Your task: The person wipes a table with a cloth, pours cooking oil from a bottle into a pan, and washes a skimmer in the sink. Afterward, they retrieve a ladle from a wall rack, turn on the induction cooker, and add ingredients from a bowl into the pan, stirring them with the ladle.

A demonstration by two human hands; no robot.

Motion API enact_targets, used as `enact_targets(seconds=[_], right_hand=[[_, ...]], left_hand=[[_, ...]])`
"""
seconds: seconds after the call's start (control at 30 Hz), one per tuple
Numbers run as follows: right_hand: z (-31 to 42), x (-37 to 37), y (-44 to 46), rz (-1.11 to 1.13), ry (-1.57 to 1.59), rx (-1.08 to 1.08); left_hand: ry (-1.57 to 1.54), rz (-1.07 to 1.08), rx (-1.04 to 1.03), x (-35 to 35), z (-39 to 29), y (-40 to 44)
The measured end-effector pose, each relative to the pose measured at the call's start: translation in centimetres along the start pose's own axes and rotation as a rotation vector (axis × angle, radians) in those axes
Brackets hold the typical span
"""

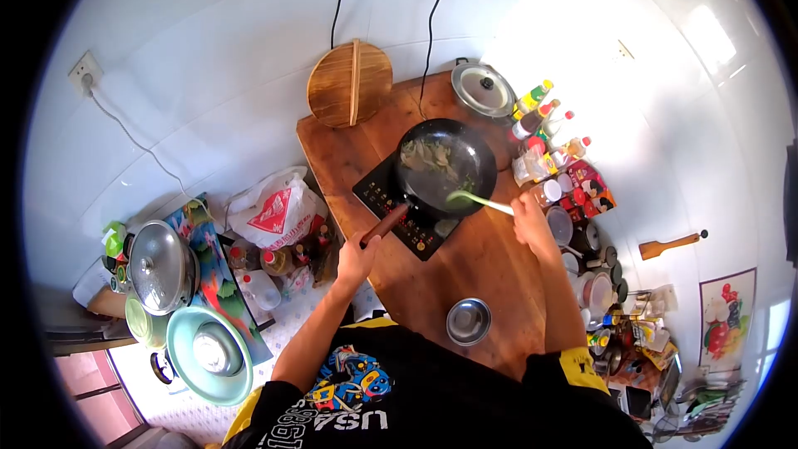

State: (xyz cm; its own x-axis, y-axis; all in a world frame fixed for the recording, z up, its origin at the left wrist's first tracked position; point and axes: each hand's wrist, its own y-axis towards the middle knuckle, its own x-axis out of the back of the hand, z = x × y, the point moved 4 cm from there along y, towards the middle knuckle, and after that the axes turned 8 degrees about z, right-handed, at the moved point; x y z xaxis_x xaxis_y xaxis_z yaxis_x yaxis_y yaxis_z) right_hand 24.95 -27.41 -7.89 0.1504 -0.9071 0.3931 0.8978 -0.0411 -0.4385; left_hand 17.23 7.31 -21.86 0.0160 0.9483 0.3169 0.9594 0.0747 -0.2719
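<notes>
A dark wok [479, 150] sits on a black induction cooktop [374, 185] on the wooden table. My left hand [358, 256] is closed around the wok's brown wooden handle [387, 223]. In my right hand [530, 218] is a pale green spatula or spoon [490, 203], whose head dips into the wok near its front edge. Brownish-green pieces of food [429, 158] lie in the wok, mostly at its far left; what they are I cannot tell. A small metal bowl [469, 322] stands on the table near my body.
A round wooden lid [337, 87] leans on the wall behind. A lidded pot [484, 90] and several sauce bottles [532, 121] line the back right; jars [592, 293] crowd the right edge. On the left are a plastic bag [278, 214], a lidded pan [158, 266] and a green basin [189, 372].
</notes>
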Motion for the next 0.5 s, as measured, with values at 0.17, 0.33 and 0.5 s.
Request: enact_targets(seconds=[0.17,0.33,0.5], right_hand=[[-4.8,-4.3,3.7,-0.122,-0.224,0.049],[-3.4,-4.8,3.6,-0.360,-0.436,0.520],[-1.9,-4.1,3.4,-0.237,-0.802,0.253]], left_hand=[[0.012,0.005,-0.029,0.4,-0.5,0.0],[0.030,0.021,-0.009,0.4,-0.3,-0.4],[-0.002,0.010,-0.001,0.6,-0.4,-0.3]])
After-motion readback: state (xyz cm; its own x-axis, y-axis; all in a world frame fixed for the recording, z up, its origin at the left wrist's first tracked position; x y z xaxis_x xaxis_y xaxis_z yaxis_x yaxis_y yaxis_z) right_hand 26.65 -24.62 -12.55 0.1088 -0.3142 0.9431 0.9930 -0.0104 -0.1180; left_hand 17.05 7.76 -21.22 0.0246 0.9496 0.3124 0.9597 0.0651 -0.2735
